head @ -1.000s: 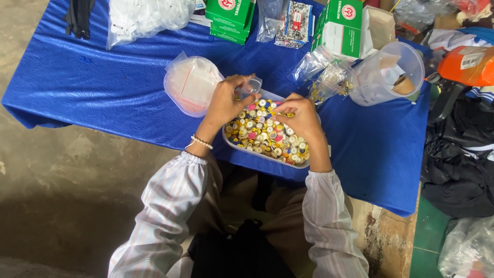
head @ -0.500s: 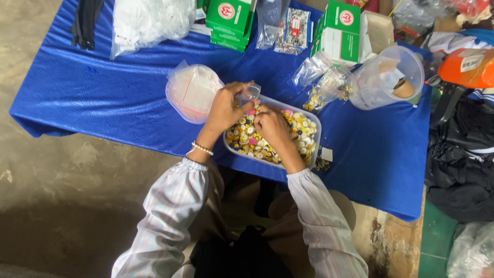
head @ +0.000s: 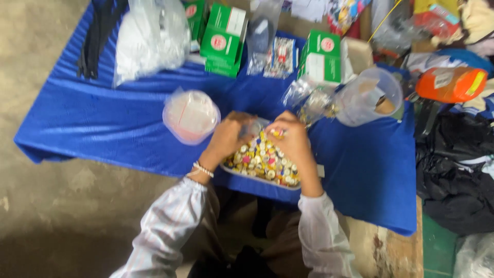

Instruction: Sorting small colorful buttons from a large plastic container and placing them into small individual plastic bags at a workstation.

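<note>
My left hand [head: 229,138] is curling its fingers around a small clear container [head: 253,127], gripping it just above the far left corner of the tray; a beaded bracelet [head: 202,169] is circling that wrist. My right hand [head: 292,141] is hovering over the far edge of the same tray with its fingertips pinched on a small yellowish piece [head: 276,133], though motion blur is keeping me from confirming what the piece is. Both hands are meeting close together, nearly touching, over the clear rectangular tray [head: 257,181], which is sitting at the near edge of the table and holding a dense heap of small multicoloured pieces [head: 262,158]. Just left of my left hand, a round clear tub with a pinkish lid [head: 191,115] is resting on the blue tablecloth [head: 103,118]. Beyond my right hand, crumpled clear bags [head: 311,100] are lying beside a large clear jar tipped on its side [head: 371,96]. Farther back, green and white boxes [head: 224,32] are standing in a row, with a white plastic bag [head: 149,38] to their left. An orange bottle [head: 450,84] is lying off the right end of the table.
</note>
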